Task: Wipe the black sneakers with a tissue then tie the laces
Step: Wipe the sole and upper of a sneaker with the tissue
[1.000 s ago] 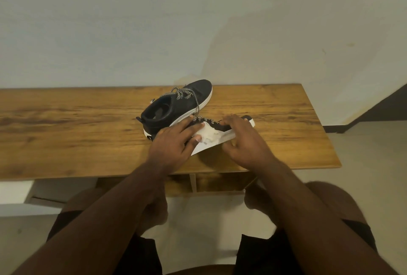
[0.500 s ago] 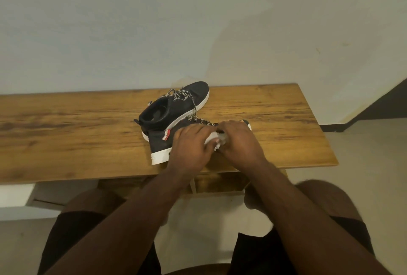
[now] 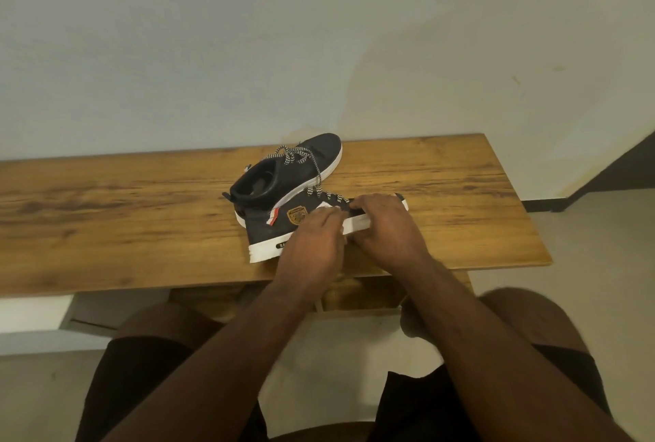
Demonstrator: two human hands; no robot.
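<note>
Both my hands on near sneaker (image 3: 280, 225), table (image 3: 106, 214) front edge.
Left hand (image 3: 312, 246) grip presses tissue (image 3: 324, 208) on it; right hand (image 3: 386, 229) grip clasps toe, hiding it. Second sneaker (image 3: 283, 172) touching behind, laces (image 3: 297, 156) loose.

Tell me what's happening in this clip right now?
A seated person works on the near black sneaker, which lies on its side on a wooden table. The left hand presses a white tissue against the sneaker's side, while the right hand steadies the toe end. The second sneaker stands behind it, untouched. Both sneakers' laces look loose, so tying has not begun.
</note>
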